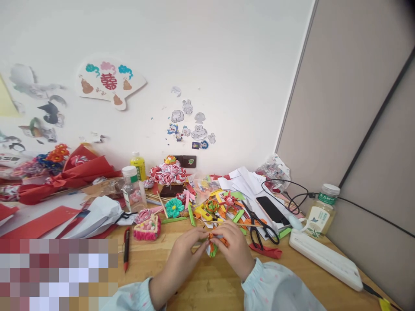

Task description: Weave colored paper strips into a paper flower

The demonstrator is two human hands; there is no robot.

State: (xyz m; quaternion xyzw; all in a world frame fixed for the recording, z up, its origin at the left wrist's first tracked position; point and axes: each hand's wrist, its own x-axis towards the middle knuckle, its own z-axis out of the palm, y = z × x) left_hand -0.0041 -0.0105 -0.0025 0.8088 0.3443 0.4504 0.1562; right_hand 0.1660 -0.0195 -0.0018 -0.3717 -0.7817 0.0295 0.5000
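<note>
My left hand (188, 247) and my right hand (235, 248) meet over the wooden table, with fingertips pinched together. Between them is a small orange and green paper flower (212, 250), partly hidden by the fingers. A thin wooden stick (241, 224) lies just beyond my right hand. Past the fingertips are a yellow tool, perhaps a glue gun (203, 214), and a green and orange paper flower (211, 206) among loose strips. Black-handled scissors (264, 231) rest to the right of my right hand.
To the left lie a red and black pen (126, 250) and a pink heart-shaped box (147, 229). A white power strip (324, 259), a labelled jar (320, 214) and a phone (272, 209) are on the right. Paper flowers (168, 175) and bottles (138, 165) stand toward the wall.
</note>
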